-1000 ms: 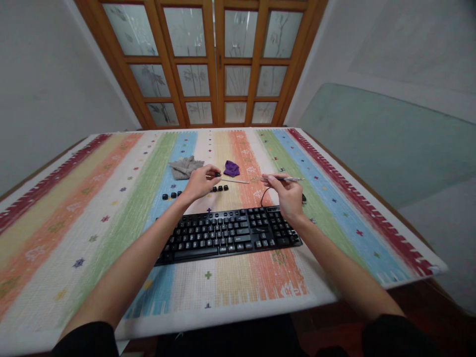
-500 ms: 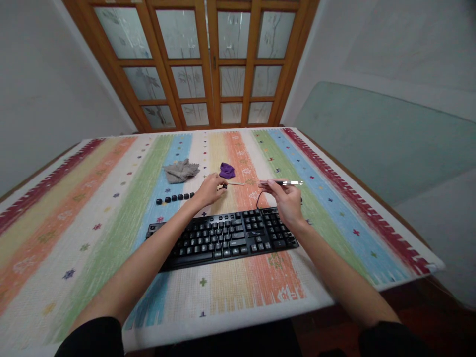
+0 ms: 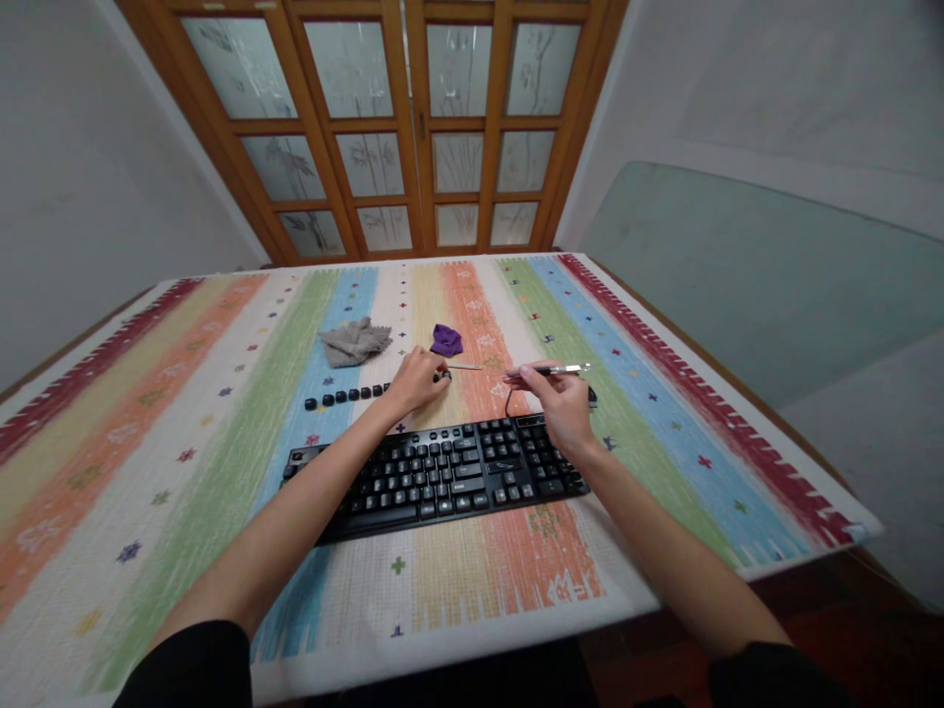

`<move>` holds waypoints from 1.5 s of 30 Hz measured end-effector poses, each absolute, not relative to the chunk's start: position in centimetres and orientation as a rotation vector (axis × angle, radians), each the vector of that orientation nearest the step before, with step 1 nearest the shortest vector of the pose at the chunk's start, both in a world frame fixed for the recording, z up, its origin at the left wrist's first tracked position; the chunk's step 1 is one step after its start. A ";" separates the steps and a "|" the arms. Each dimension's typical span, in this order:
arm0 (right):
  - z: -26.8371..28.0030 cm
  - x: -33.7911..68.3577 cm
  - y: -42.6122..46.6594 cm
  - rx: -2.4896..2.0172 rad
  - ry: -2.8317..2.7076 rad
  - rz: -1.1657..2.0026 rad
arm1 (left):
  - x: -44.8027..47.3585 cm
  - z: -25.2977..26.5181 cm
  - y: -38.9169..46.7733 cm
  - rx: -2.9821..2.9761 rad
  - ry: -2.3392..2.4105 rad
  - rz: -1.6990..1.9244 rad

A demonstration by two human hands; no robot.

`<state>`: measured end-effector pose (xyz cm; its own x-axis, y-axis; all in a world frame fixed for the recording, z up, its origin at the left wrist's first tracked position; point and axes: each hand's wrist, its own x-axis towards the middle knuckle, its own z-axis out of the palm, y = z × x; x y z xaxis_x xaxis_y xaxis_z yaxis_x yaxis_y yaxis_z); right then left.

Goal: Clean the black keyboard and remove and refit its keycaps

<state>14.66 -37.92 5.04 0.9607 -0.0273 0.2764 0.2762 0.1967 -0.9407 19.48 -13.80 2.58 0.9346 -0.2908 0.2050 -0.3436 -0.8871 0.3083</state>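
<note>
My left hand (image 3: 419, 380) is beyond the keyboard, at the right end of a row of black keycaps (image 3: 354, 393). Its fingers are pinched on a small black keycap (image 3: 443, 376). From just past those fingertips a thin light rod (image 3: 466, 367) extends to the right; whether the hand holds it or it lies on the cloth, I cannot tell. Above the keyboard's right end, my right hand (image 3: 561, 398) grips a pen-like tool (image 3: 564, 370) with a dark barrel and a silvery end, held nearly level. The black keyboard (image 3: 449, 479) lies in front of me, partly covered by my left forearm.
A crumpled grey cloth (image 3: 355, 341) and a small purple cloth (image 3: 446, 340) lie behind the hands. The keyboard's cable (image 3: 507, 401) runs off its back edge. A striped tablecloth (image 3: 221, 472) covers the table. Wooden glazed doors (image 3: 413, 128) stand beyond the far edge.
My right hand has moved slightly left and down with the pen-like tool. My left hand stays at the keycap, almost still. The whole view has shifted a little.
</note>
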 end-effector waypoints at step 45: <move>5.1 14.3 -39.6 -1.898 -0.792 0.208 | 5.2 3.7 -7.6 2.579 -0.449 0.071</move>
<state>14.25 -39.56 5.06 0.7682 0.6078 0.2009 0.4311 -0.2594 -0.8642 5.20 -7.64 3.67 0.9438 -0.3017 0.1352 -0.3286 -0.8116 0.4830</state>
